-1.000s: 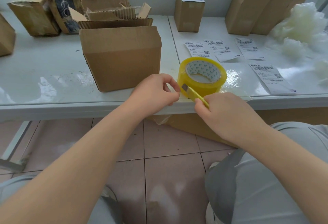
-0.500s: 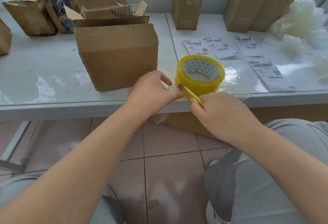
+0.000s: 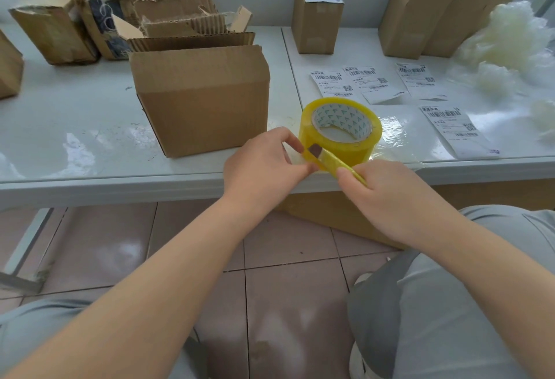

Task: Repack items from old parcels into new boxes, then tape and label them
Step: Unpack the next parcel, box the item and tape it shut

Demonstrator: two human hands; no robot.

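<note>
A yellow tape roll [image 3: 357,144] lies flat near the table's front edge. My right hand [image 3: 387,195] grips a yellow utility knife [image 3: 333,162] whose blade end rests against the roll's side. My left hand [image 3: 264,165] pinches at the roll's left side beside the blade, thumb and fingers closed on what looks like the loose tape end. A closed brown box [image 3: 201,102] stands just left of the roll. Several shipping labels [image 3: 450,126] lie to the right on the white table [image 3: 75,126].
Torn old parcels [image 3: 120,15] crowd the back left. A labelled small box [image 3: 316,18] and tall open boxes [image 3: 426,12] stand at the back. White filling material [image 3: 507,45] is heaped at the far right. Another box [image 3: 330,213] sits under the table.
My left fingers have shifted closer onto the roll's side at the blade. The knife stays against the tape; the view has moved slightly.
</note>
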